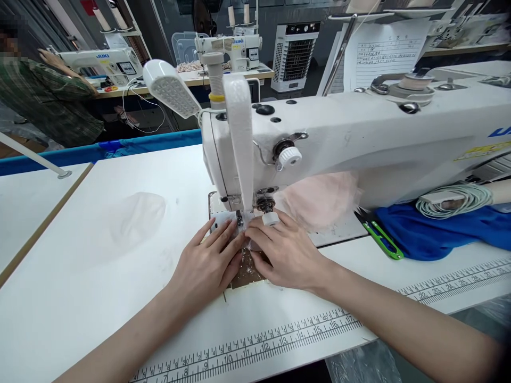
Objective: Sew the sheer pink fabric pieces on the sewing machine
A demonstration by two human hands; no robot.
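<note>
A white sewing machine [343, 133] stands over the white table, its needle and presser foot [239, 218] low over the metal plate. My left hand [209, 252] lies flat to the left of the foot, fingers spread on the plate. Just right of the foot, my right hand [285, 250] is bent, its fingers pressed down on thin sheer material whose edge is mostly hidden. Pale pink sheer fabric [323, 199] is bunched under the machine arm, behind my right hand. Another thin whitish piece [139, 219] lies on the table at the left.
Green thread snips [383, 239], a blue cloth [439, 229] and a coiled pale cord [455, 201] lie at the right. A printed ruler [263, 348] runs along the front edge. A lamp [170, 88] juts out at upper left. Behind, a person in a checked shirt [48, 101] sits at another machine.
</note>
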